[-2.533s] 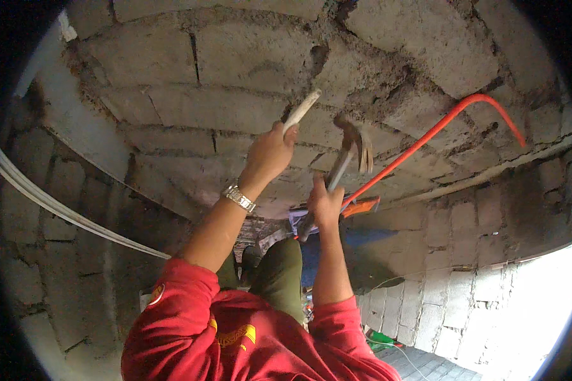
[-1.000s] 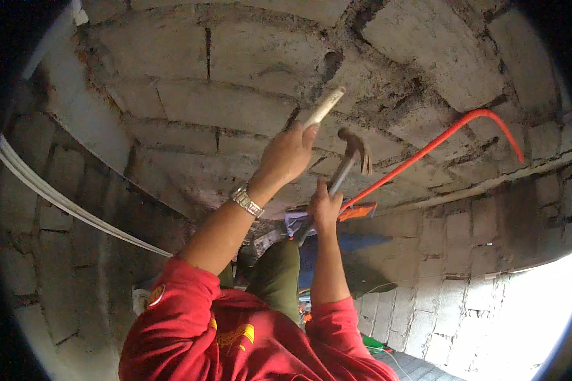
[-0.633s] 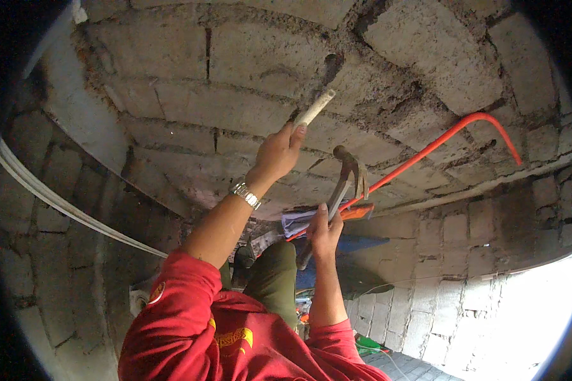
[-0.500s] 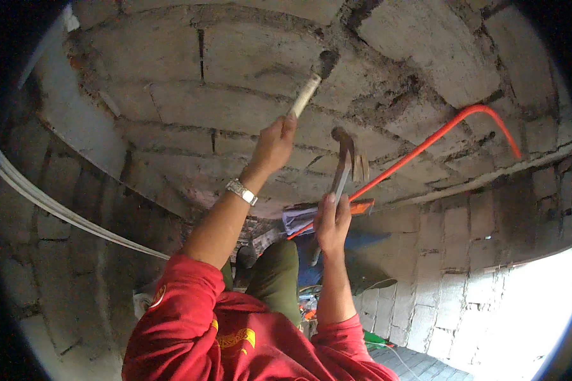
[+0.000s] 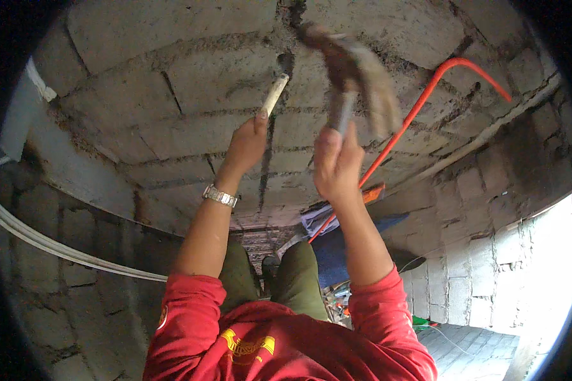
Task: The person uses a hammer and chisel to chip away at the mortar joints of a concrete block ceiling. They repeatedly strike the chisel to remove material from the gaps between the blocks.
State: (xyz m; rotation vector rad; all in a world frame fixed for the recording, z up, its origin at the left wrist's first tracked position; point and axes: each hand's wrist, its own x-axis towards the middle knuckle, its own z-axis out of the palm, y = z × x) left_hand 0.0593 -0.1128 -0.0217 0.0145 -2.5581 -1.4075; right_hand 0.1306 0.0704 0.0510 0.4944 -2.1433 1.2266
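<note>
My left hand (image 5: 246,145), a metal-band watch on its wrist, is closed around a pale round rod (image 5: 275,95). The rod's far end meets the grey block wall (image 5: 216,89) at a small dark hole (image 5: 285,61); whether it goes in, I cannot tell. To its right, my right hand (image 5: 338,162) grips the handle of a claw hammer (image 5: 348,66). The hammer's head is smeared by motion and lies up and to the right of the rod's end. A dark, narrow groove (image 5: 265,165) runs down the wall beside my left hand.
A bent orange-red pipe (image 5: 419,114) slants along the wall right of the hammer. Below it lie a pale purple cloth-like thing (image 5: 318,219) and blue material (image 5: 330,257). White pipes or cables (image 5: 76,254) curve along the left wall. Bright light enters at the lower right.
The hammer has swung up, nearer the rod's far end, with my right hand rising. My left hand and the rod appear further left as the view shifted.
</note>
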